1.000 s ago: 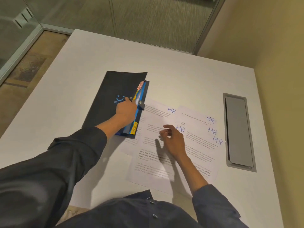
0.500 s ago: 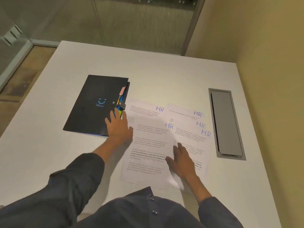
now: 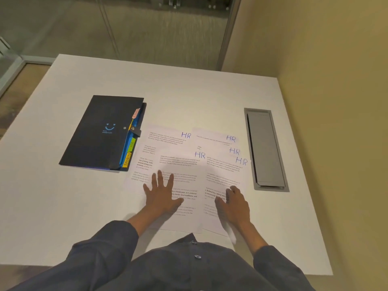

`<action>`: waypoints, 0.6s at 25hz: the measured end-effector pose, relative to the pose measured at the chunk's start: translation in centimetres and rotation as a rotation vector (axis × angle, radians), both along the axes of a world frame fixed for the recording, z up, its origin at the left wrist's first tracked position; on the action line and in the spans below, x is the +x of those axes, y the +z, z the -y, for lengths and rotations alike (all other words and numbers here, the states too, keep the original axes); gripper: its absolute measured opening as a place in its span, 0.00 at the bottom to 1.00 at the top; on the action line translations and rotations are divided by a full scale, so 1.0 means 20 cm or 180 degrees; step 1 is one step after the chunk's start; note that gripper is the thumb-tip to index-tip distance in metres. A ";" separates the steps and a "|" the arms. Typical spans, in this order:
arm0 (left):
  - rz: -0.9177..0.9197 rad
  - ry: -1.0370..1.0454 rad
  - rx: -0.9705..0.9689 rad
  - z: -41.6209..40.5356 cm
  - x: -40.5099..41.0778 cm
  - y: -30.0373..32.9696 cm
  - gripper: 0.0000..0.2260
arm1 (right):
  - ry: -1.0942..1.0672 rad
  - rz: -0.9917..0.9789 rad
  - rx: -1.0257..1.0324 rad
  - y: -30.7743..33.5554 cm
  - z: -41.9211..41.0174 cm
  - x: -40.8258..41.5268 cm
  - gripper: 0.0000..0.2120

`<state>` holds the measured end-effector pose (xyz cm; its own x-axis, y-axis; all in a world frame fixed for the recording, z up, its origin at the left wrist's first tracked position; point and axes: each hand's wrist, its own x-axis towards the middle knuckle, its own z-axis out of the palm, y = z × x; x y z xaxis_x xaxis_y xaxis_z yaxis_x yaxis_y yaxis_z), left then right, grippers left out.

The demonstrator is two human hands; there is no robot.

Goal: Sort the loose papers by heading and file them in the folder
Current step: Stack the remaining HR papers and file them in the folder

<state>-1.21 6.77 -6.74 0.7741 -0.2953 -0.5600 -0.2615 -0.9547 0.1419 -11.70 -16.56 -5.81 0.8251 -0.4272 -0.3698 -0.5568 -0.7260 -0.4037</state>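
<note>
A: Where do the papers [image 3: 184,164] lie, relative to the person's hands?

B: Directly under both. The left hand [image 3: 162,192] rests flat on the near middle of the fan with its fingers spread; the right hand [image 3: 235,203] lies on the right-hand sheets, fingers loosely bent, pinching nothing that can be made out. The "HR" headings sit beyond the fingertips, and the folder [image 3: 100,131] is up and to the left of the left hand, closed, its coloured tabs facing the sheets.

A: How would the sheets likely handle?

B: Thin, light and limp. They should slide easily on the smooth table [image 3: 189,91] and over one another, and droop if lifted by one corner.

A: So where should the person take hold?

B: Probably by squaring the fan between both palms first, then pinching the stack along its near edge, just below the wrists, or on both long sides.
</note>
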 end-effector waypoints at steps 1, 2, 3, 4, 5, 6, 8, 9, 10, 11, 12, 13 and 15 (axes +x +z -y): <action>0.0051 -0.0029 -0.0004 0.03 -0.02 0.00 0.43 | 0.0085 -0.0019 -0.0029 0.00 0.01 0.00 0.20; 0.0109 -0.0073 0.0005 0.07 -0.04 0.00 0.43 | 0.0119 -0.0008 -0.0046 0.01 0.01 0.00 0.21; 0.0166 -0.0131 0.0032 0.11 -0.06 0.00 0.42 | 0.0116 -0.0013 -0.0050 0.02 0.01 0.00 0.22; 0.0220 -0.0202 0.0071 0.15 -0.09 0.00 0.42 | 0.0099 -0.0042 -0.0058 0.03 0.01 0.01 0.24; 0.0267 -0.0261 0.0101 0.19 -0.10 0.00 0.42 | 0.0091 -0.0072 -0.0079 0.04 0.00 0.02 0.26; 0.0295 -0.0293 0.0123 0.24 -0.12 0.01 0.41 | 0.0072 -0.0128 -0.0094 0.04 -0.01 0.02 0.28; 0.0298 -0.0311 0.0174 0.33 -0.14 0.02 0.41 | -0.0024 -0.0193 -0.0064 0.04 -0.02 0.03 0.29; 0.0297 -0.0345 0.0206 0.37 -0.14 0.03 0.41 | -0.0101 -0.0168 -0.0030 0.05 -0.03 0.04 0.28; 0.0297 -0.0399 0.0240 0.41 -0.14 0.04 0.40 | -0.0198 -0.0131 -0.0008 0.05 -0.03 0.04 0.27; 0.0284 -0.0459 0.0267 0.44 -0.15 0.05 0.40 | -0.0317 -0.0077 0.0005 0.05 -0.04 0.05 0.25; 0.0258 -0.0503 0.0272 0.46 -0.15 0.05 0.40 | -0.0457 -0.0017 0.0049 0.05 -0.04 0.05 0.24; 0.0220 -0.0525 0.0248 0.47 -0.14 0.05 0.39 | -0.0614 0.0058 0.0151 0.05 -0.04 0.05 0.23; 0.0172 -0.0510 0.0133 0.46 -0.13 0.06 0.39 | -0.1002 0.0244 0.0625 0.06 -0.03 0.06 0.17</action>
